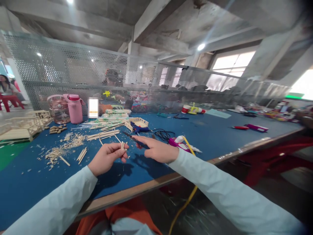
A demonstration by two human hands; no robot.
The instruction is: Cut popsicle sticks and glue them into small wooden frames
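Note:
My left hand point(107, 156) pinches a few short pale wooden sticks point(122, 145) upright between thumb and fingers. Just to the right, my right hand point(157, 150) is closed around a slim dark tool point(140, 142), its tip pointing left above the sticks; the grip hides most of it, so its kind is unclear. Beyond the hands lie longer wooden sticks point(104, 134) and a small wooden stick frame point(143, 122). A blue glue gun point(139, 128) rests beside that frame. More cut sticks point(82, 155) lie left of my left hand.
Wood scraps point(73, 141) and peanuts point(58, 129) litter the left side. A pink bottle point(74, 109) and a clear jug point(58, 109) stand behind. Right of my hands sits a purple-and-white power strip point(181, 143) with a yellow cord. Perforated metal screens point(80, 68) border the blue table point(212, 140).

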